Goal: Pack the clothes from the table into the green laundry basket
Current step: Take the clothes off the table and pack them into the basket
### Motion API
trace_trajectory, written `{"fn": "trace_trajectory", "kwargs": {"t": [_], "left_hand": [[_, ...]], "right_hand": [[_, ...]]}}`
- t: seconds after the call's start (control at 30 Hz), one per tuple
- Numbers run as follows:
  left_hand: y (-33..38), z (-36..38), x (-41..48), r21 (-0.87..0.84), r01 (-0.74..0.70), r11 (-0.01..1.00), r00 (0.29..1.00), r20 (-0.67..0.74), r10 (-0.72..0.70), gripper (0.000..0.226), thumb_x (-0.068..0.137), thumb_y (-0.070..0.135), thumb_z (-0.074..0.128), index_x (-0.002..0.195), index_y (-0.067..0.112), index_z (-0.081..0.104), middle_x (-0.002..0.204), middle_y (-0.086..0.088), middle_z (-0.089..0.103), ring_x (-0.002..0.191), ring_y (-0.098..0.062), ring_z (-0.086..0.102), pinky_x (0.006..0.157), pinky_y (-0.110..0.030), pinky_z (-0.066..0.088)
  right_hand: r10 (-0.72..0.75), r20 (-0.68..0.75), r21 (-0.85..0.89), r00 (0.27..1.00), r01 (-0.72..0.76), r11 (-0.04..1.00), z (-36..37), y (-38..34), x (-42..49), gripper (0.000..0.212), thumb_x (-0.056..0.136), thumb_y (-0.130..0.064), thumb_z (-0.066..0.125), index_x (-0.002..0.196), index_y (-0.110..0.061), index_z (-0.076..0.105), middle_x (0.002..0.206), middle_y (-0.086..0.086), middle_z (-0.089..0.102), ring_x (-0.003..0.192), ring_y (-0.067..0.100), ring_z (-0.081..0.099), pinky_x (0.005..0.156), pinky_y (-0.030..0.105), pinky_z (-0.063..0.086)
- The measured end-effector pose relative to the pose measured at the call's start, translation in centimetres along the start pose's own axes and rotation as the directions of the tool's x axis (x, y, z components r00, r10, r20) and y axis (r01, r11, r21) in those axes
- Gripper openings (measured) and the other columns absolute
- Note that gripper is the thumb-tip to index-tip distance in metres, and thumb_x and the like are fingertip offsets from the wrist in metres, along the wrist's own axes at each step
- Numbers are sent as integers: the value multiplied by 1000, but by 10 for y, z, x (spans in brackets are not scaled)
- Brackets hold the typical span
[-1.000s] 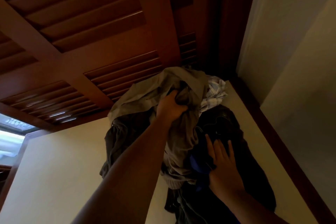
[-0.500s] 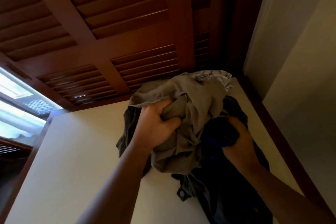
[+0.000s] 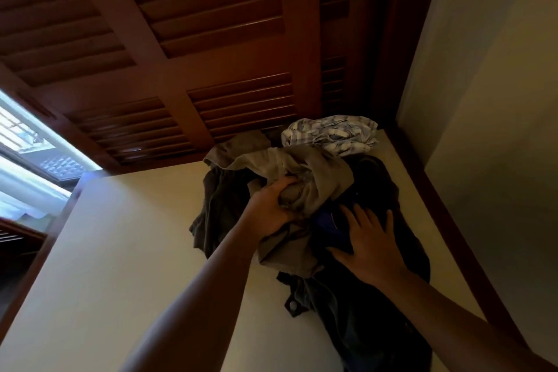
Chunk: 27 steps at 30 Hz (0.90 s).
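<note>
on a cream table (image 3: 120,251) before louvred wooden doors (image 3: 211,24), a khaki garment (image 3: 320,178) is gripped in the curled fingers of the left hand (image 3: 268,211); the right hand (image 3: 371,248) is laid flat, fingers spread, on dark clothes (image 3: 380,187) beside it, a plaid shirt (image 3: 329,133) heaped behind.

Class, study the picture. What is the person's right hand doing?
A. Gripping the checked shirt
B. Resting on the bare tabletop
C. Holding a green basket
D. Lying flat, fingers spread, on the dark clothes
D: the right hand lies open with its fingers spread on the dark clothes, while the left hand grips the khaki garment.
</note>
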<state>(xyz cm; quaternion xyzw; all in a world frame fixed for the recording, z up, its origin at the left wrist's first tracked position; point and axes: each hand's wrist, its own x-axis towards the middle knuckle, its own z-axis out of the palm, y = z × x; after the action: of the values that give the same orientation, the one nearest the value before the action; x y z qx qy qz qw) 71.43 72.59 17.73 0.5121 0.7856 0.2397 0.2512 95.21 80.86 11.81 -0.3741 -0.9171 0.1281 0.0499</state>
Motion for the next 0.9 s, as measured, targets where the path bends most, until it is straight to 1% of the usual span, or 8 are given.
{"fn": "trace_trajectory", "kwargs": {"t": [0.1, 0.23, 0.33, 0.43, 0.5, 0.6, 0.8, 0.9], "left_hand": [[6, -8, -30, -1, -55, 998, 993, -107, 55, 72, 81, 47, 83, 144, 39, 50, 142, 6, 58, 128, -15, 58, 112, -36, 47], [15, -22, -87, -80, -76, 994, 947, -318, 47, 71, 81, 39, 87, 143, 35, 54, 131, 12, 64, 117, -5, 62, 101, -18, 49], [12, -32, -134, -202, -108, 973, 888, -460, 3, 70, 78, 32, 90, 141, 34, 58, 124, 13, 69, 110, 2, 67, 96, -19, 55], [9, -45, -180, -280, -145, 949, 820, -571, -43, 68, 78, 22, 91, 138, 31, 62, 121, 11, 72, 107, -1, 70, 93, -25, 58], [4, -55, -215, -266, -180, 947, 768, -640, -34, 66, 79, 19, 90, 138, 26, 62, 124, 7, 72, 110, -5, 70, 94, -25, 57], [-12, -71, -272, -196, -180, 964, 710, -704, -10, 62, 85, 14, 87, 141, 15, 60, 129, 0, 69, 117, -7, 67, 97, -19, 52], [-58, -91, -404, -208, -34, 977, 590, -793, -149, 57, 87, 23, 85, 139, 24, 62, 125, 6, 70, 114, -8, 68, 97, -26, 55], [-84, -89, -477, -271, 42, 962, 495, -831, -255, 55, 86, 25, 86, 136, 29, 63, 124, 8, 70, 112, -8, 69, 97, -33, 57]], "right_hand": [[-20, -44, 109, 999, 24, 994, -7, -11, -2, 66, 83, -34, 73, 142, -15, 49, 133, 9, 57, 123, 37, 56, 110, 63, 35], [28, -236, 435, 971, 80, 897, -33, -36, -12, 59, 79, 1, 70, 133, -15, 52, 123, 10, 60, 111, 38, 62, 91, 54, 53], [19, -330, 566, 944, 182, 804, -48, -71, -20, 58, 83, 5, 69, 137, -11, 52, 127, 11, 61, 115, 32, 61, 93, 35, 50], [-32, -387, 637, 922, 292, 714, -56, -116, -31, 57, 83, 7, 69, 136, -9, 52, 123, 15, 63, 113, 31, 63, 94, 29, 48], [-51, -392, 660, 919, 320, 679, -57, -147, -38, 59, 83, 7, 70, 136, -8, 52, 124, 16, 63, 115, 30, 62, 99, 28, 48], [-118, -382, 677, 917, 364, 640, -50, -197, -52, 56, 83, 5, 71, 135, -7, 53, 125, 16, 64, 112, 19, 61, 97, 7, 40], [-339, -346, 672, 875, 483, 561, -20, -311, -101, 43, 86, 4, 68, 128, -2, 59, 129, 12, 61, 102, 12, 61, 94, 1, 37], [-437, -289, 703, 852, 499, 507, 7, -368, -137, 41, 89, -2, 67, 128, -8, 58, 120, 9, 64, 103, 11, 60, 95, 13, 45]]}}
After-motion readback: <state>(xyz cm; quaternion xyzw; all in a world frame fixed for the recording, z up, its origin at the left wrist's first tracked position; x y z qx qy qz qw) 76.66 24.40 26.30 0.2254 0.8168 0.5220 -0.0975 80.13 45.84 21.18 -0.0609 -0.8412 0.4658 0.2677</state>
